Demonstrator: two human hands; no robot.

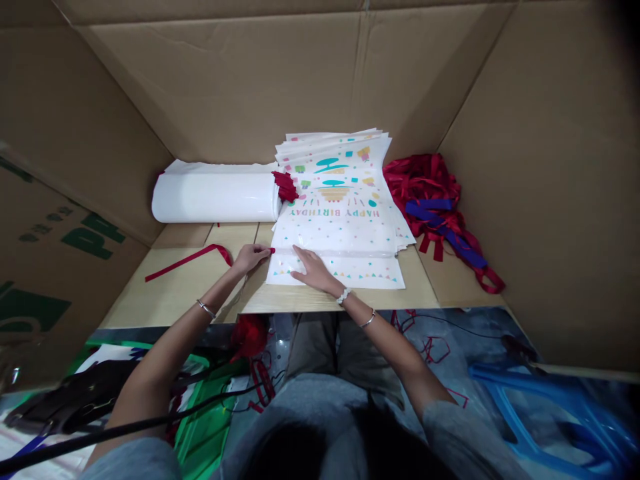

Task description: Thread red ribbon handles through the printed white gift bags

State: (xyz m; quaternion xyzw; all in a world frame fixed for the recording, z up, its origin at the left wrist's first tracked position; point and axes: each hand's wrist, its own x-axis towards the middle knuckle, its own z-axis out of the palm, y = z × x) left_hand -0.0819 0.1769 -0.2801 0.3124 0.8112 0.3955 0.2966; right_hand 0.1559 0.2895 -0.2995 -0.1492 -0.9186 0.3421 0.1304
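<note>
A stack of white "HAPPY BIRTHDAY" printed bags (345, 200) lies on the wooden table (175, 287), its near edge folded over. My right hand (313, 269) lies flat on that folded flap, fingers stretched out. My left hand (251, 257) pinches the end of a red ribbon (193, 259) at the flap's left corner. The ribbon trails off leftward across the table.
A roll of white plastic (215, 197) lies at the back left with red ribbon ends (285, 185) beside it. A heap of red and blue ribbons (440, 207) sits at the right. Cardboard walls (550, 167) enclose the table. A blue stool (550, 413) stands on the floor at lower right.
</note>
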